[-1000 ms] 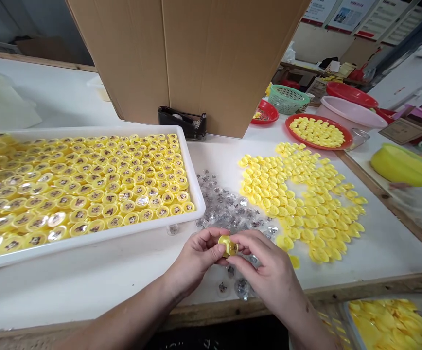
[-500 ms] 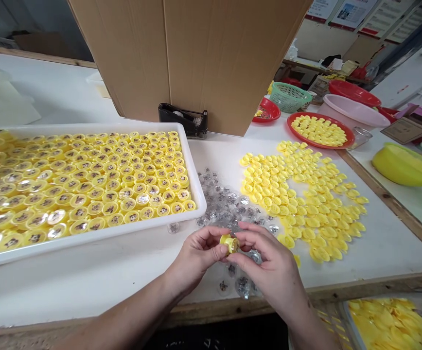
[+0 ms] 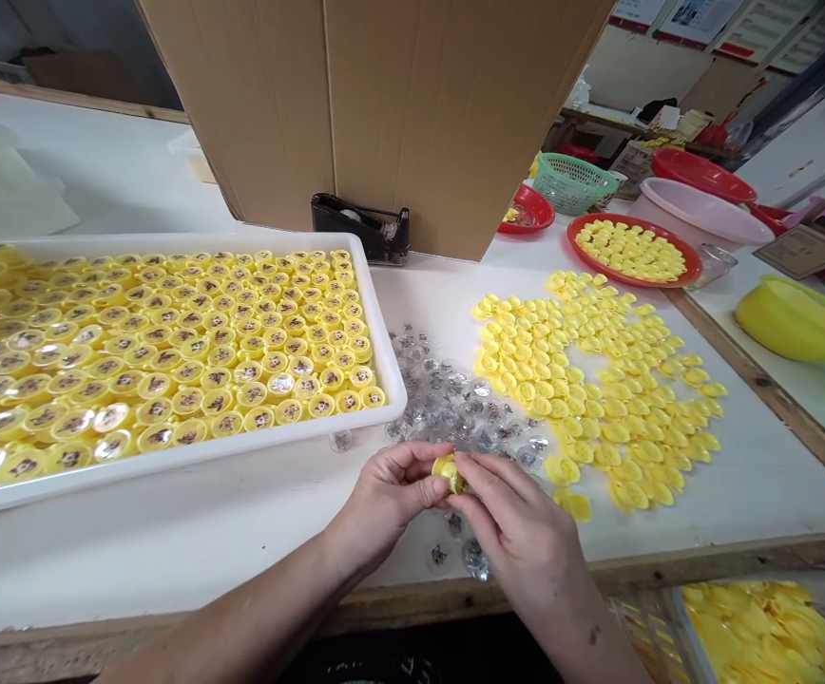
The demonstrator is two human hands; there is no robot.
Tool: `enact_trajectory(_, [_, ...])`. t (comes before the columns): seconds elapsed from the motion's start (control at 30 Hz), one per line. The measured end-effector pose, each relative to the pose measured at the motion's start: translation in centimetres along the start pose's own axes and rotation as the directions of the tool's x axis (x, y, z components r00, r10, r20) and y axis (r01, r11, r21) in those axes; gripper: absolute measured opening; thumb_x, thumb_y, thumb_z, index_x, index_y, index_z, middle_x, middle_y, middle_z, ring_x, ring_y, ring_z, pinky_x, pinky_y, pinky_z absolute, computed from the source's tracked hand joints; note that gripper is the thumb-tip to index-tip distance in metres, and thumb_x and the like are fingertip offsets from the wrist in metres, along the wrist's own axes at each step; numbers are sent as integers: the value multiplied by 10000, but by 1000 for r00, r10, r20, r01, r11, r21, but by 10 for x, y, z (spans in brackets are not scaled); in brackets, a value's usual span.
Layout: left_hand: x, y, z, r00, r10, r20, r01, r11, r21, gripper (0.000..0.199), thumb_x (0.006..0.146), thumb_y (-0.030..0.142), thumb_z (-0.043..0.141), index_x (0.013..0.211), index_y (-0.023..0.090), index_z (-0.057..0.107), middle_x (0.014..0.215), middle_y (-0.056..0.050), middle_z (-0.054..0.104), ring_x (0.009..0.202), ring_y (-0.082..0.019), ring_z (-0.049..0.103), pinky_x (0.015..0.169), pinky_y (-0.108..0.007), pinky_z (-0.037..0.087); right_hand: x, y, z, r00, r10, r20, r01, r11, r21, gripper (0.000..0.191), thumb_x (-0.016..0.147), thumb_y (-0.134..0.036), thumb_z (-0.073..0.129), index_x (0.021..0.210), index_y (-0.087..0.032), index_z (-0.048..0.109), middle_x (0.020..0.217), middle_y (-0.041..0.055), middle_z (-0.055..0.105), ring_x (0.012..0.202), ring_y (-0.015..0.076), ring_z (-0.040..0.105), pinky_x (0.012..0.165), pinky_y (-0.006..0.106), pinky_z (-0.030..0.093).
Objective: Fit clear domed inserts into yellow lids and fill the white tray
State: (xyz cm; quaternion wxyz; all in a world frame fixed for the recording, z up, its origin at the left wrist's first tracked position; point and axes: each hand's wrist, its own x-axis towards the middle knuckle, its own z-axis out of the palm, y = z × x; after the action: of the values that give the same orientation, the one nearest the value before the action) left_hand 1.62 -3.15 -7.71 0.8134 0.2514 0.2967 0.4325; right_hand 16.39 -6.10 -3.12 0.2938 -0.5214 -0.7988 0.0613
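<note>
- The left hand [image 3: 390, 499] is closed around a small yellow plastic capsule [image 3: 448, 473], which is pinched from the side by its thumb and fingers.
- The right hand [image 3: 519, 532] is also closed on the capsule, with its fingertips [image 3: 466, 467] pressed against the capsule's right side. The capsule is gripped between the two hands, just above the tabletop.
- A scattered pile of clear plastic domes [image 3: 448, 404] is spread directly ahead of the hands, and a few lie beneath them. Dark printed figures are seen inside some domes.
- To the right of the right hand, many loose yellow capsule halves [image 3: 598, 399] are spread across the white table [image 3: 191, 560]. The nearest ones lie just beside that hand.
- To the left of the left hand stands a white plastic tray [image 3: 170, 459], packed with rows of yellow capsules [image 3: 170, 370] topped with clear domes.
- Farther ahead, beyond the right hand, a red plate [image 3: 575, 249] is heaped with yellow halves [image 3: 630, 252].
- Ahead of the hands, a black tape dispenser [image 3: 359, 228] is set against a large cardboard box [image 3: 376, 104].
- Beyond the red plate, a green plastic basket [image 3: 575, 183] and a pink basin [image 3: 704, 211] are placed.
- Below and to the right of the right hand, more yellow pieces [image 3: 761, 632] are held in a bin beyond the table edge.
</note>
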Motion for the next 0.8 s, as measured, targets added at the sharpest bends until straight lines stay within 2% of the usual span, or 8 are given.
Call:
enact_trajectory(0.13, [-1,2,2,999,-23,-23,23,1000,-12,346,646,230,799,963,151,684,827,-49,709,744,-120,629,700,-241,501,-1,0,1,1000,-12,-1,12,1000,-25,265,887,-136,519,1143,-133,586,1034,104,645,932,170,632,803,256,538])
enact_trajectory(0.3, [-2,3,2,998,-61,-23,61,998,-14,357,643,255,801,967,158,686,814,-44,703,733,-120,627,695,-245,504,0,3,-3,997,-50,58,50,999,10,297,878,-92,512,1166,-131,572,1080,102,631,989,162,611,851,244,522])
enact_trajectory(0.5, [-2,4,1,995,-100,-21,100,995,4,359,661,268,789,989,162,688,827,-39,697,731,-111,619,704,-239,502,2,5,-1,995,-57,84,54,998,34,282,874,-89,508,1137,-159,581,1058,89,633,960,164,615,801,233,538])
enact_trajectory(0.67, [-2,5,0,994,-98,37,96,994,52,434,704,295,754,1101,166,634,936,-49,681,828,-131,613,798,-281,487,-1,6,5,998,-42,35,41,999,18,266,870,-98,504,1114,-165,587,1003,92,630,924,192,610,807,304,526])
enact_trajectory(0.8, [-2,6,3,998,-61,21,58,989,138,432,671,265,780,1036,132,594,826,-37,675,756,-119,605,739,-253,471,-4,6,11,1000,-6,16,5,996,85,265,862,-85,503,1096,-170,593,975,85,624,903,181,608,788,291,520])
